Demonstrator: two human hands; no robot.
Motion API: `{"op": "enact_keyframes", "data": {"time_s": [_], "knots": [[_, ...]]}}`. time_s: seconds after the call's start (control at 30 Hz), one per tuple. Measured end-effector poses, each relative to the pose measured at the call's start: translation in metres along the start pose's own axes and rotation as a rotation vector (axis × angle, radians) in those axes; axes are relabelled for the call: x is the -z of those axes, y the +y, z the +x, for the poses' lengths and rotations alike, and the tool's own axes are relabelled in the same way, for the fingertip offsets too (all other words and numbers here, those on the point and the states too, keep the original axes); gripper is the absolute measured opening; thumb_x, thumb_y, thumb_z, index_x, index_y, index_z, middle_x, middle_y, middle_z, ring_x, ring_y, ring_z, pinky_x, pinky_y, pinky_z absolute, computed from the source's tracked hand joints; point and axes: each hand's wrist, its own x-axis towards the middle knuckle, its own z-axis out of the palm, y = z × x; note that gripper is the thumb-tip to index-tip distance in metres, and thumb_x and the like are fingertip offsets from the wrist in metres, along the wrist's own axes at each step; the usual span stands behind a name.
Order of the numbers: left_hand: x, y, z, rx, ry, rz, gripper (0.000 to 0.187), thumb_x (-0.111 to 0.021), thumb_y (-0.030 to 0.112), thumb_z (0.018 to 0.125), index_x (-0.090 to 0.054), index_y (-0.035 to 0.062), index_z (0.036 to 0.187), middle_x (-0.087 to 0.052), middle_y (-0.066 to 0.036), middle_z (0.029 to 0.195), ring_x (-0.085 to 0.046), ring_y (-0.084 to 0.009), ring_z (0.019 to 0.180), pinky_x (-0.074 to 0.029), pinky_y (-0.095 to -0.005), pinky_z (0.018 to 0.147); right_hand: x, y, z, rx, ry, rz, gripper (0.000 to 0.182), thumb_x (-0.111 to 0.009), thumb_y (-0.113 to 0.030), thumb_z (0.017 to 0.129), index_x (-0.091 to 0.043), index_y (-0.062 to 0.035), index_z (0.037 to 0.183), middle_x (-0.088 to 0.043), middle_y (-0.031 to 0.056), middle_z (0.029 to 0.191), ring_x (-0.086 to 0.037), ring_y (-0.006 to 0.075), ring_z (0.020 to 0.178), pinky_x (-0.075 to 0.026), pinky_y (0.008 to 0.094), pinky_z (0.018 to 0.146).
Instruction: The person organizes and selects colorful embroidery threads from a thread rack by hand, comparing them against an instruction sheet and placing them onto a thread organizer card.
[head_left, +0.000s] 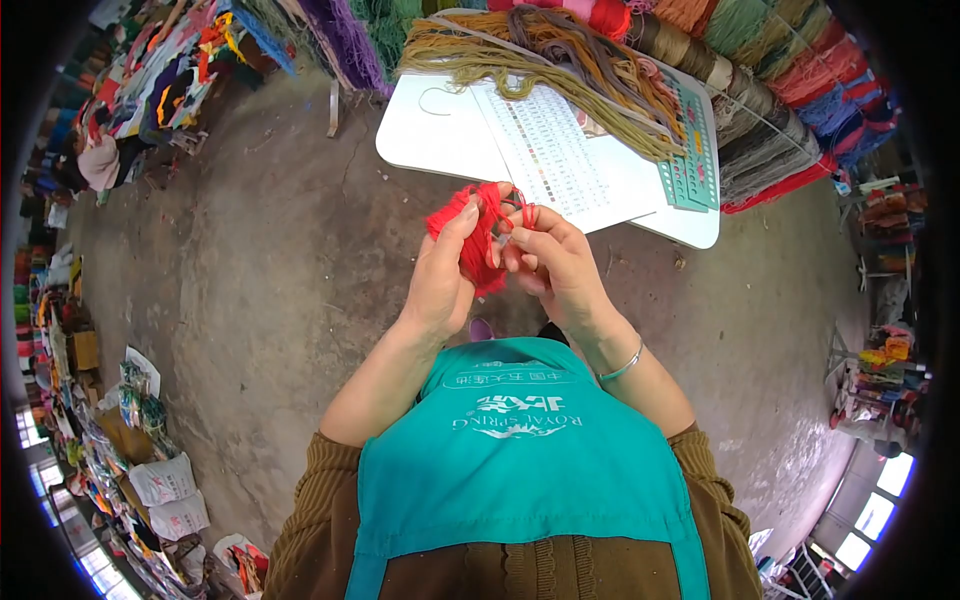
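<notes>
A small bundle of red yarn (482,255) is held up in front of my teal apron, short of the white table's near edge. My left hand (447,262) wraps round the bundle from the left, its thumb pressed along the top. From the right, my right hand (556,252) pinches red strands and loops at the bundle's side. Fingers of both hands nearly meet there, so the exact grip on the strands is partly hidden.
Ahead is a white table (420,125) with a printed chart sheet (560,160), olive and brown yarn hanks (540,60) and green hole cards (690,165). Coloured yarn hangs on racks behind it. White bags (165,482) and more yarn line the left side.
</notes>
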Motion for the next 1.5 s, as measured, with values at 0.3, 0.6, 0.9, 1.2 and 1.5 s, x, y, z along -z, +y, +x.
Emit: {"op": "enact_keyframes", "data": {"time_s": [0.3,0.6,0.9,1.2,1.5], "knots": [[-0.006,-0.003,0.000,-0.027,0.062,0.104,0.047,-0.040,0.031,0.102,-0.051,-0.0025,0.133,-0.061,-0.010,0.119,-0.058,-0.0169,0.109,-0.045,-0.0317,0.096,-0.012,-0.003,-0.004,0.011,0.106,-0.285,0.013,-0.067,-0.009,0.087,-0.065,0.0002,0.096,-0.066,0.0027,0.087,-0.059,0.0079,0.077,-0.048,0.0246,0.073],[-0.005,-0.003,-0.001,-0.020,0.048,0.080,0.033,-0.053,0.013,0.095,-0.057,-0.0003,0.125,-0.058,0.002,0.092,-0.048,-0.0050,0.075,-0.042,-0.0221,0.071,-0.001,0.005,-0.004,0.084,0.112,-0.056,0.001,-0.063,-0.005,0.086,-0.062,-0.0050,0.085,-0.062,-0.0010,0.072,-0.040,0.0010,0.054,-0.028,0.0192,0.049],[-0.008,-0.004,-0.002,-0.016,0.114,0.128,0.038,-0.062,0.000,0.089,-0.056,0.0022,0.127,-0.062,0.001,0.093,-0.052,-0.0043,0.075,-0.042,-0.0215,0.065,0.000,0.007,-0.005,0.094,0.101,0.015,0.012,-0.061,-0.003,0.086,-0.055,-0.0082,0.077,-0.048,-0.0058,0.063,-0.034,0.0012,0.051,-0.023,0.0197,0.045],[-0.001,-0.009,0.000,-0.014,0.113,0.101,0.033,-0.063,-0.001,0.087,-0.056,0.0007,0.119,-0.060,0.000,0.087,-0.051,-0.0063,0.071,-0.043,-0.0225,0.065,0.000,0.006,-0.005,0.114,0.145,0.053,0.011,-0.061,-0.003,0.086,-0.055,-0.0079,0.079,-0.048,-0.0048,0.063,-0.033,0.0018,0.050,-0.023,0.0197,0.044],[0.018,-0.006,0.001,0.189,0.071,-0.107,0.023,-0.058,-0.001,0.082,-0.058,-0.0007,0.106,-0.061,-0.006,0.088,-0.055,-0.0133,0.073,-0.047,-0.0299,0.073,0.028,-0.004,-0.001,-0.247,-0.173,0.784,0.011,-0.054,-0.017,0.095,-0.057,-0.0060,0.096,-0.041,-0.0056,0.064,-0.033,0.0025,0.045,-0.026,0.0174,0.040]]}}
